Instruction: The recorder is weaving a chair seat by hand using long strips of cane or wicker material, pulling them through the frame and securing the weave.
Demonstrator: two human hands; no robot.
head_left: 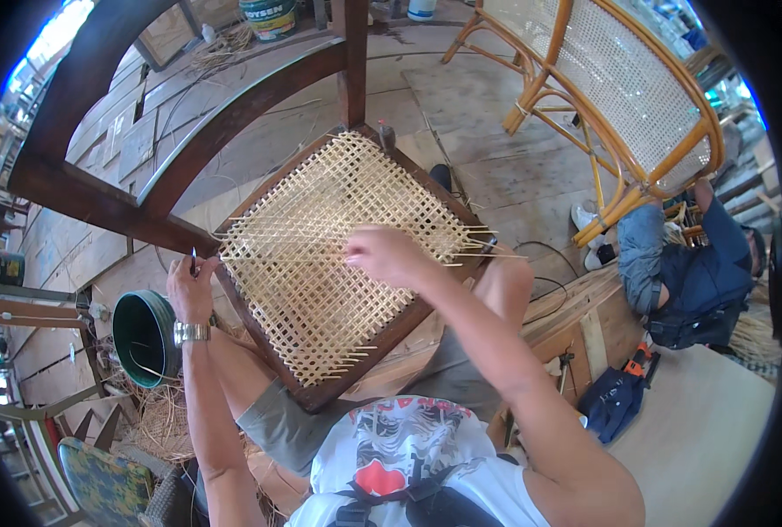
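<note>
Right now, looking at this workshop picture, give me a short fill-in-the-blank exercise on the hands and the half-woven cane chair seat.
1. The right hand rests on the pale woven cane seat of the dark wooden chair, whose frame is coloured ____.
2. The left hand wears a metal ____ on its wrist.
3. Beside the left hand stands a round bucket coloured ____.
4. Behind the seat stands a light rattan chair, and beside it sits another ____.

Missing words: dark brown; watch; green; person

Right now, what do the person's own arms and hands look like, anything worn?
Both forearms are bare, with no sleeves and no gloves. The left hand has a silver metal wristwatch on its wrist. The right hand wears nothing visible.
</note>
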